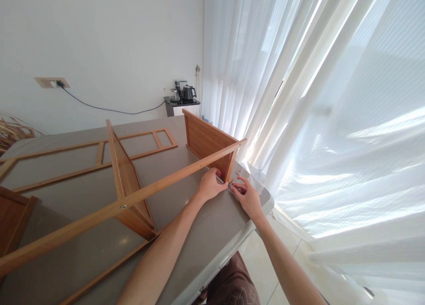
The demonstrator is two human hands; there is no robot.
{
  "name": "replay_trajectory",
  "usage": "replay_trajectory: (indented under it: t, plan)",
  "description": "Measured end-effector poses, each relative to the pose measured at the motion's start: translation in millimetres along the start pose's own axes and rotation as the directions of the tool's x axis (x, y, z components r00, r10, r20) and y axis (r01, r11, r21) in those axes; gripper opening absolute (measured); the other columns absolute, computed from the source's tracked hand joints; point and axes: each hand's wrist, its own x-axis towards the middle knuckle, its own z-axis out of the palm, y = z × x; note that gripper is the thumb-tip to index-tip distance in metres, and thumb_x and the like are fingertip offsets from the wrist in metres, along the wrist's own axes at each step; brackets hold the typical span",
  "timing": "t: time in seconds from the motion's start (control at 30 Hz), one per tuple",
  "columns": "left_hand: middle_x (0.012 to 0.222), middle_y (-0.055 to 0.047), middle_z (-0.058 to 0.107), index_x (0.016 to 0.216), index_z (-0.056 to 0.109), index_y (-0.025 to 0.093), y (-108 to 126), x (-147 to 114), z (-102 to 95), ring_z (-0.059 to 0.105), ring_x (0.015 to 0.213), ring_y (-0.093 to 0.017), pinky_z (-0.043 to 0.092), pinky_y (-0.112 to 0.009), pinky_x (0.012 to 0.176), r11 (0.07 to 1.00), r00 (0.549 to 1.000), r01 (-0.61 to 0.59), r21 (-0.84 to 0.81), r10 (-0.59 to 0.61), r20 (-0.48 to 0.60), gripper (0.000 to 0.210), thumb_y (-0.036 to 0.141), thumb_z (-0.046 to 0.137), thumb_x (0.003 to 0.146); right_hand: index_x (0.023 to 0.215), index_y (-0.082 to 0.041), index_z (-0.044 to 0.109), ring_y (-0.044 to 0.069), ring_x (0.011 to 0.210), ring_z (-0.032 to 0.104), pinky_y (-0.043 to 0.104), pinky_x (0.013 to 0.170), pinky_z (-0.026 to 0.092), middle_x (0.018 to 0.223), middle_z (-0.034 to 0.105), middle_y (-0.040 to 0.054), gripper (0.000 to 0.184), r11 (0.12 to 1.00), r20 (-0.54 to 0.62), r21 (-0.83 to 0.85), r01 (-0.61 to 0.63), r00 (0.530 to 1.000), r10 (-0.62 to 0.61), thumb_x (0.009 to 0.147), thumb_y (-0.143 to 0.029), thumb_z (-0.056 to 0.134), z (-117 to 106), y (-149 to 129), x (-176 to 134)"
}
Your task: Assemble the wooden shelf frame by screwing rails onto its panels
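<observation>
A wooden shelf frame [172, 179] lies on its side on the grey table. At its right end stands a brown wood panel [210, 134]. My left hand [210, 185] is closed round the panel's lower corner, the thumb pointing right and the fingertips partly hidden behind the wood. Beside it, my right hand [247, 196] pinches a thin metal piece [230, 185] against that corner; its exact kind is too small to tell. Just beyond my right fingers lies a small screw-like piece [238, 172] near clear plastic.
A second shelf panel [128, 172] crosses the frame's middle. Behind it lies a flat ladder-like wooden frame [99, 154]. Another wood panel [13, 216] is at far left. White curtains [315, 119] hang right of the table [199, 247]. A kettle [188, 92] stands behind.
</observation>
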Motion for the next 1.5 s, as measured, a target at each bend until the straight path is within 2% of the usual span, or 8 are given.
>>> replay_trajectory:
  t: [0.3, 0.57, 0.9, 1.07, 1.27, 1.5]
  plan:
    - [0.103, -0.007, 0.073, 0.095, 0.062, 0.02, 4.2, 0.0, -2.4, 0.071, 0.079, -0.019, 0.054, -0.03, 0.071, 1.0, 1.0, -0.002, -0.012, 0.002, 0.006, 0.034, 0.033, 0.081, 0.071, 0.121, -0.025, 0.065, 0.023, 0.081, 0.072, 0.043, 0.087, 0.056, 0.104, 0.077, 0.0067, 0.054, 0.999, -0.064, 0.005, -0.034, 0.997, 0.034, 0.081, -0.061, 0.071, 1.3, 5.2, 2.8]
    - [0.104, -0.008, 0.073, 0.095, 0.062, 0.02, 3.7, 0.2, -0.9, 0.071, 0.089, -0.022, 0.055, -0.031, 0.075, 1.0, 1.0, 0.002, -0.011, -0.002, -0.009, 0.034, 0.034, 0.082, 0.071, 0.129, -0.024, 0.063, 0.021, 0.075, 0.07, 0.043, 0.086, 0.056, 0.114, 0.076, 0.0071, 0.062, 0.999, -0.05, -0.031, -0.025, 0.999, 0.023, 0.079, -0.06, 0.072, 2.3, 7.5, 2.3]
    - [0.104, -0.006, 0.073, 0.098, 0.063, 0.021, 6.8, -0.9, -4.7, 0.07, 0.078, -0.019, 0.054, -0.03, 0.073, 1.0, 1.0, 0.008, -0.021, -0.008, 0.005, 0.034, 0.035, 0.081, 0.072, 0.111, -0.02, 0.074, 0.024, 0.078, 0.066, 0.044, 0.084, 0.053, 0.093, 0.075, 0.0088, 0.06, 0.991, -0.119, -0.136, -0.008, 0.993, -0.009, 0.078, -0.07, 0.067, 3.8, 6.6, 1.5]
    - [0.103, -0.006, 0.074, 0.098, 0.063, 0.021, 9.6, -0.8, -6.3, 0.072, 0.085, -0.022, 0.054, -0.031, 0.074, 1.0, 1.0, 0.007, -0.017, -0.007, 0.003, 0.035, 0.036, 0.082, 0.072, 0.113, -0.021, 0.075, 0.023, 0.076, 0.066, 0.042, 0.082, 0.054, 0.093, 0.075, 0.0075, 0.058, 0.985, -0.114, -0.168, 0.024, 0.993, -0.043, 0.084, -0.07, 0.062, 2.8, 4.1, -1.6]
    - [0.103, -0.006, 0.074, 0.098, 0.064, 0.021, 11.3, 0.3, -6.6, 0.072, 0.089, -0.023, 0.055, -0.03, 0.074, 1.0, 1.0, -0.001, -0.006, 0.001, -0.001, 0.035, 0.035, 0.082, 0.071, 0.11, -0.025, 0.075, 0.025, 0.085, 0.066, 0.043, 0.085, 0.053, 0.099, 0.074, 0.0083, 0.05, 0.966, -0.098, -0.234, 0.108, 0.986, -0.134, 0.092, -0.066, 0.054, 5.9, 4.4, -6.3]
    - [0.1, -0.006, 0.074, 0.095, 0.063, 0.021, 11.8, 0.8, -6.4, 0.072, 0.088, -0.023, 0.055, -0.031, 0.076, 1.0, 1.0, -0.005, 0.002, 0.005, -0.012, 0.034, 0.035, 0.082, 0.071, 0.119, -0.024, 0.068, 0.027, 0.097, 0.064, 0.045, 0.09, 0.051, 0.107, 0.072, 0.0093, 0.041, 0.944, -0.047, -0.283, 0.169, 0.981, -0.19, 0.1, -0.052, 0.045, 4.5, 8.2, -8.4]
